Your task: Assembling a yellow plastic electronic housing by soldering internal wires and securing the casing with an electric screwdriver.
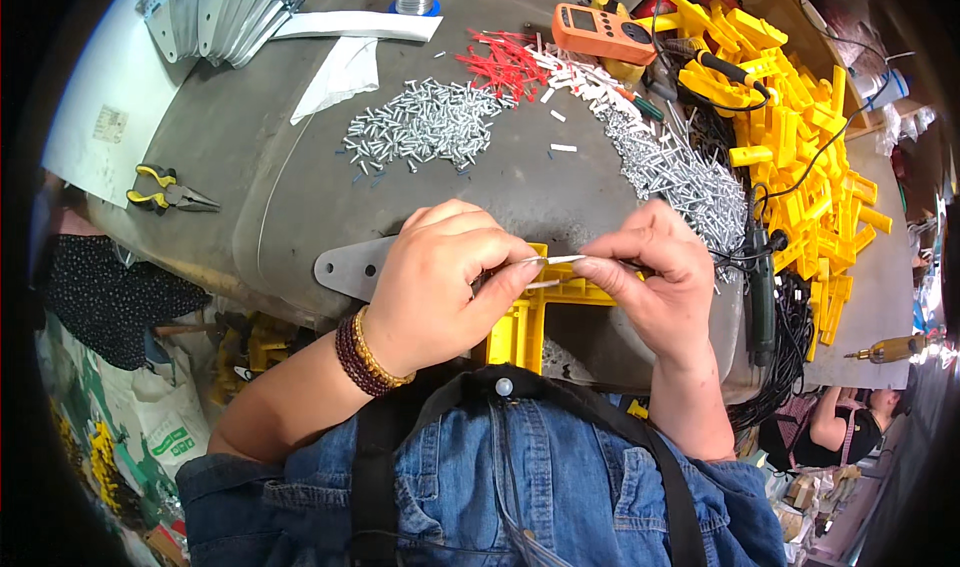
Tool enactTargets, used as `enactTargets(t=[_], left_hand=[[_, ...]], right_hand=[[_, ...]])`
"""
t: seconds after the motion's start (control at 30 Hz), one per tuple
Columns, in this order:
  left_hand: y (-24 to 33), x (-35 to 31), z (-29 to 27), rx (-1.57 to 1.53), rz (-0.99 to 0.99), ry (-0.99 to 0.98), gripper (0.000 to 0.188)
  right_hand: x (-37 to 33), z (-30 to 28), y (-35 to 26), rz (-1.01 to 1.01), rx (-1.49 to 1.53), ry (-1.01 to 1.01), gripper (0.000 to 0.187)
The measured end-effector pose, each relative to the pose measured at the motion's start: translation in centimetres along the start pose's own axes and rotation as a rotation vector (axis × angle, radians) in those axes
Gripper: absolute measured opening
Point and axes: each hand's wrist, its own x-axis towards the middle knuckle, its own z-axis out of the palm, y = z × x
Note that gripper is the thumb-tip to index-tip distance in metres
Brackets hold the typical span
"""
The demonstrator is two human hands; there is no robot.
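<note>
My left hand (450, 272) pinches a thin pale strand between thumb and forefinger; its kind is too small to tell. Meeting it there, a slim white sleeve (566, 259) is gripped by the thumb and fingers of my right hand (655, 272). Dark thin leads run off behind the right hand. Under both hands lies a yellow plastic handle shell (515, 335), open side up, partly covered by the fingers. A grey metal plate (343, 270) with holes sticks out to the left from beneath my left hand.
Piles of silver screws (425, 125), longer screws (690, 182), red sleeves (505, 65) and white sleeves (590, 82) lie ahead. An orange multimeter (600, 33) and yellow handle parts (800, 137) are farther right, beside a dark electric screwdriver (761, 302). Pliers (168, 192) and fanned metal plates (215, 12) lie left.
</note>
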Motion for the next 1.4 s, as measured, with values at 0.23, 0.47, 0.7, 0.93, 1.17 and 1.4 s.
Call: enactTargets(t=[0.23, 0.47, 0.7, 0.93, 1.17, 1.4], left_hand=[[0.3, -0.4, 0.2, 0.163, 0.135, 0.101, 0.009], [1.5, -0.5, -0.2, 0.249, 0.171, 0.127, 0.012], [1.6, -0.8, -0.3, 0.267, 0.157, 0.115, 0.012], [1.8, -0.6, -0.2, 0.31, 0.148, 0.06, 0.014], [2.1, -0.5, -0.3, 0.317, 0.132, 0.024, 0.014], [2.3, -0.5, -0.3, 0.376, 0.133, -0.037, 0.015]], right_hand=[[-0.5, 0.5, -0.8, -0.046, -0.124, -0.035, 0.012], [-0.8, 0.2, -1.1, 0.152, 0.014, -0.068, 0.013], [-1.5, -0.7, 0.5, 0.117, 0.135, -0.122, 0.014], [-1.8, -0.3, 0.0, 0.092, 0.097, -0.07, 0.014], [-1.9, -0.3, 0.8, 0.135, 0.126, -0.092, 0.012], [-2.3, -0.2, 0.7, 0.235, 0.272, -0.037, 0.012]])
